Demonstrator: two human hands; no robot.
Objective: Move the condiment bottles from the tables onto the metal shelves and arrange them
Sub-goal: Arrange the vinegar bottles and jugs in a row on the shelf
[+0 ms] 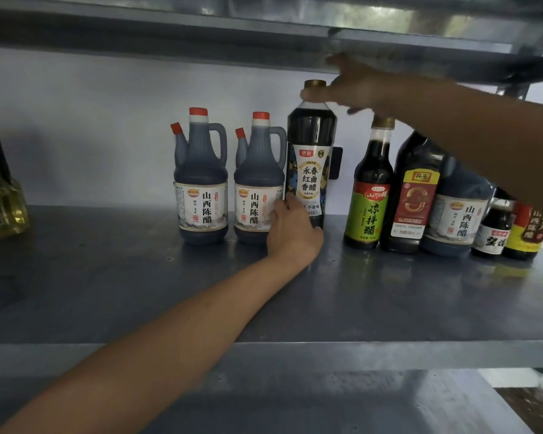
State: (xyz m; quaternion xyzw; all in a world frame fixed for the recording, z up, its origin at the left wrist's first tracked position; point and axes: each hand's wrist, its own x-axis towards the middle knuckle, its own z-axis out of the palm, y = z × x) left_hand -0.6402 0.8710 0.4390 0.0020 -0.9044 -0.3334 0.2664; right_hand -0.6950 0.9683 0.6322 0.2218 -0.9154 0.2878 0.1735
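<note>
A tall dark vinegar bottle [311, 151] with a gold cap and a white-and-blue label stands upright on the metal shelf [138, 277]. My left hand [292, 230] holds its base, fingers wrapped around the lower left side. My right hand [351, 86] grips its neck just under the cap. To its left stand two dark jug bottles with red caps, one at the far left [201, 183] and one touching the tall bottle [257, 183].
Right of the tall bottle is a row of several dark bottles: a green-label one [369, 195], a red-label one [414, 198], a jug [458, 214] and smaller ones [496, 230]. A yellow oil bottle [0, 189] stands at far left. An upper shelf [264, 36] hangs low overhead.
</note>
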